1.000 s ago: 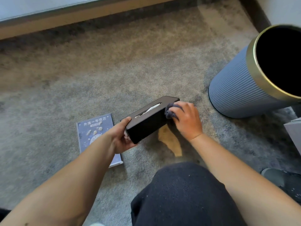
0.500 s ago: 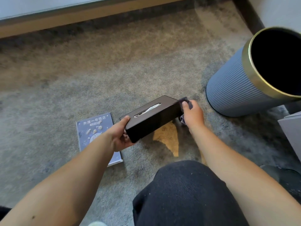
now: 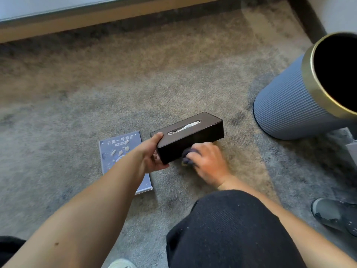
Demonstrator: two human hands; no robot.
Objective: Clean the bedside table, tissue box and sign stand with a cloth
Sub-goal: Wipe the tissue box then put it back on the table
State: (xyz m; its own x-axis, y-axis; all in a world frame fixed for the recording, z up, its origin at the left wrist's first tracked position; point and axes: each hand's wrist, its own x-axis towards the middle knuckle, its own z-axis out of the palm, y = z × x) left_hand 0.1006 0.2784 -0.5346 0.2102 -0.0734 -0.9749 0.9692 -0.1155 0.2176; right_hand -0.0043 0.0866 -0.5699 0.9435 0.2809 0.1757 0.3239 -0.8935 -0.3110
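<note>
A black tissue box (image 3: 195, 132) with white tissue showing in its top slot sits tilted above the grey carpet. My left hand (image 3: 152, 155) grips its near left end, thumb on top. My right hand (image 3: 208, 161) holds a dark bunched cloth (image 3: 188, 155) pressed against the box's long near side. A blue acrylic sign stand (image 3: 119, 149) with white Chinese characters lies flat on the carpet to the left, partly under my left forearm.
A ribbed grey-blue cylindrical bin (image 3: 289, 105) with a gold rim stands at the right. A wooden skirting edge (image 3: 96, 20) runs along the top. My dark-trousered knee (image 3: 228, 229) fills the bottom centre, and a grey shoe (image 3: 336, 213) is at the lower right.
My right hand with the cloth has slid from the box's far right end down along its near side toward the left. The left hand keeps its grip on the box.
</note>
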